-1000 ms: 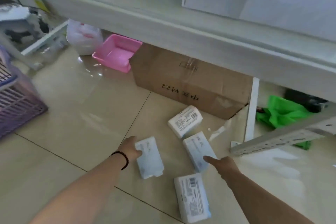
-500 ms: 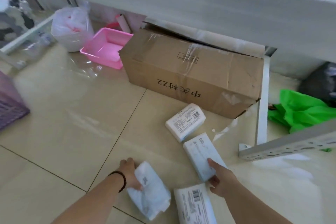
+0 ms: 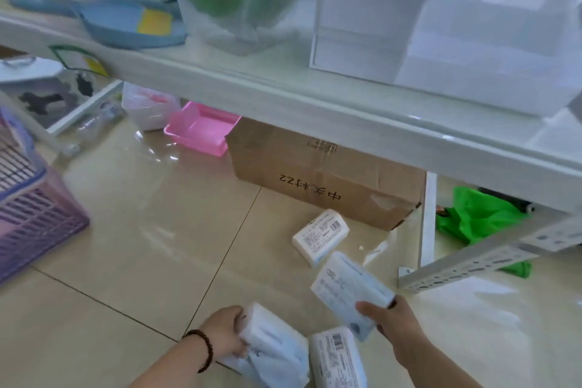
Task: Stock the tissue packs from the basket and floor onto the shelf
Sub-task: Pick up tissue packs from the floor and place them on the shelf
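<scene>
My left hand, with a dark bead bracelet at the wrist, grips a soft white tissue pack lifted off the tiled floor. Held tilted in my right hand is a second white-and-blue tissue pack. Two more packs lie on the floor: one with a barcode next to the cardboard box, another between my hands at the bottom edge. The white shelf runs across above, carrying white boxes on the right. A purple basket stands at the left edge.
A brown cardboard box sits under the shelf, with a pink tray and a white bag to its left. A green bag lies behind a loose perforated metal rail. On the shelf are a blue dustpan and bagged goods.
Both hands have lifted their packs off the floor and drawn them toward me. The view has tilted up, so the shelf top shows again.
</scene>
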